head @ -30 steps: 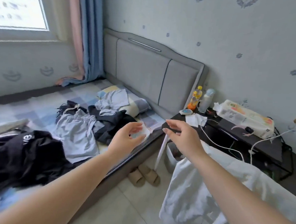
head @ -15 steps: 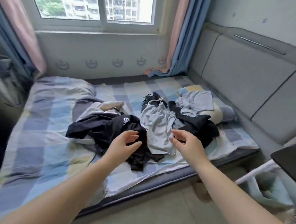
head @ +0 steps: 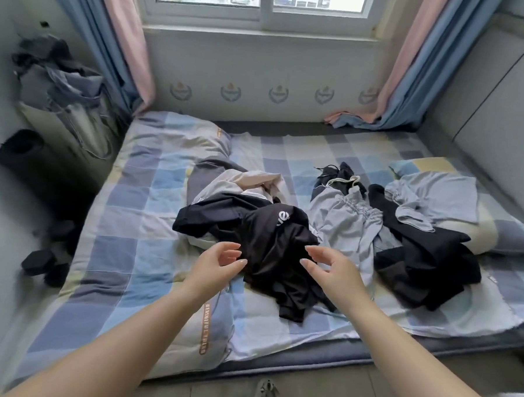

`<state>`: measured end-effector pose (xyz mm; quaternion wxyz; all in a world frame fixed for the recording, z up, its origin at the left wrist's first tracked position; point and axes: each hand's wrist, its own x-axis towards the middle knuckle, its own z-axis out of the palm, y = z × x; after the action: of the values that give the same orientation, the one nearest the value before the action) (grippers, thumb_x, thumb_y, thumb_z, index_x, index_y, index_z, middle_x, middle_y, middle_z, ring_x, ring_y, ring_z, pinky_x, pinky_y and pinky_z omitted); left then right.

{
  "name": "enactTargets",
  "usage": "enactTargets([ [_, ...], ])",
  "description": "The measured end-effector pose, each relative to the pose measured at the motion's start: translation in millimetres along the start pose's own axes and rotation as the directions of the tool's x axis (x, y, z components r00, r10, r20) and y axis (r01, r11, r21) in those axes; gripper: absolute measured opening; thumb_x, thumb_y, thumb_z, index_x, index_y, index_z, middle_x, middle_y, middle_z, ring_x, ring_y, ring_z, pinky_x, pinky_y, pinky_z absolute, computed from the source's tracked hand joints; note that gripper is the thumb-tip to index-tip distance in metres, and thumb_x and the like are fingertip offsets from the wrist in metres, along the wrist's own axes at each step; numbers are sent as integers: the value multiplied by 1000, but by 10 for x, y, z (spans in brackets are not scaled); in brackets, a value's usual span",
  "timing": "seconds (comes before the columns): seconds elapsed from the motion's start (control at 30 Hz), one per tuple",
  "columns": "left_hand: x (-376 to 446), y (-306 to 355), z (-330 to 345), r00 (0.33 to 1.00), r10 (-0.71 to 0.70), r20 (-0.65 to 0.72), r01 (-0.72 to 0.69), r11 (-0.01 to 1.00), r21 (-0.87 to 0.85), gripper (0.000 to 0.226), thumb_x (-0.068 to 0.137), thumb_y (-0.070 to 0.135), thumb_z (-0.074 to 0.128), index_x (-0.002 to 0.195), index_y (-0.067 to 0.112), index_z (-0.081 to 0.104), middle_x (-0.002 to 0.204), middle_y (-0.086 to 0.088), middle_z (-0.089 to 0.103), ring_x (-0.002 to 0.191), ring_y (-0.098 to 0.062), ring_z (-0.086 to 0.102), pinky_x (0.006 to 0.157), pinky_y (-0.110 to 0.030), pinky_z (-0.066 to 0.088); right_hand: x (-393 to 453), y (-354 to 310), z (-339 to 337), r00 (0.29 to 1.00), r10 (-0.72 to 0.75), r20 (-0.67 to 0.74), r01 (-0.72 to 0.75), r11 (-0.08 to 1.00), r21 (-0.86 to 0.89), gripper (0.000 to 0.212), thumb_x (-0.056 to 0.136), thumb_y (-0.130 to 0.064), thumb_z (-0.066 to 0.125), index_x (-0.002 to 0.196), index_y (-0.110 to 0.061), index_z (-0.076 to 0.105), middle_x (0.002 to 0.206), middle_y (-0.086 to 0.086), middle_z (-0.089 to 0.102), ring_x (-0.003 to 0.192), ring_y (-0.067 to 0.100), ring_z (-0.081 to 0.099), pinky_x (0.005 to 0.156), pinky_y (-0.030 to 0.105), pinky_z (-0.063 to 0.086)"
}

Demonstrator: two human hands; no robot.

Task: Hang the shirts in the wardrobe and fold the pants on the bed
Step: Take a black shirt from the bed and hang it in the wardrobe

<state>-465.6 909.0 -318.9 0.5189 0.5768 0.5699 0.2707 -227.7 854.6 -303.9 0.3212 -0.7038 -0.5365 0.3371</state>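
Left hand [head: 217, 266] and right hand [head: 331, 270]: fingers loosely spread, empty | poised either side of crumpled black printed garment [head: 261, 244] on checked bedsheet [head: 138, 222], likely to lift it.

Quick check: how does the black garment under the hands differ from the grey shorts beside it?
The black garment is dark with white lettering; the grey shorts are pale and plain. The black garment is bunched in a heap, while the grey shorts lie flatter, gathered waistband showing. Both hands hover over the black garment, not the grey shorts. Both lie unfolded on the bed.
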Motion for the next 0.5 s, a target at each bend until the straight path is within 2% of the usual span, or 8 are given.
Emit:
enactTargets([
  [0.27,1097,-213,188,985,-171,-38,171,985,-1,30,87,23,68,115,25,59,111,8,65,102,0,59,90,-21,47,1323,471,292,994,45,96,-47,999,18,35,86,-32,68,119,-24,62,115,-9,63,109,3,57,97,29,47],
  [0.4,1719,-542,309,961,-266,-79,264,964,-33,31,87,25,68,116,25,59,111,9,65,106,-4,59,98,-29,47,1982,819,619,983,56,173,-51,998,-33,35,86,-33,67,119,-24,62,114,-12,62,108,2,57,96,26,46],
  [0.5,2070,-817,395,938,-330,-102,322,943,-86,31,87,24,68,117,23,59,111,7,65,105,-4,60,98,-31,48,2380,1026,872,965,32,260,-1,993,-118,39,87,-35,66,124,-23,61,120,-11,59,109,3,55,95,23,44],
])
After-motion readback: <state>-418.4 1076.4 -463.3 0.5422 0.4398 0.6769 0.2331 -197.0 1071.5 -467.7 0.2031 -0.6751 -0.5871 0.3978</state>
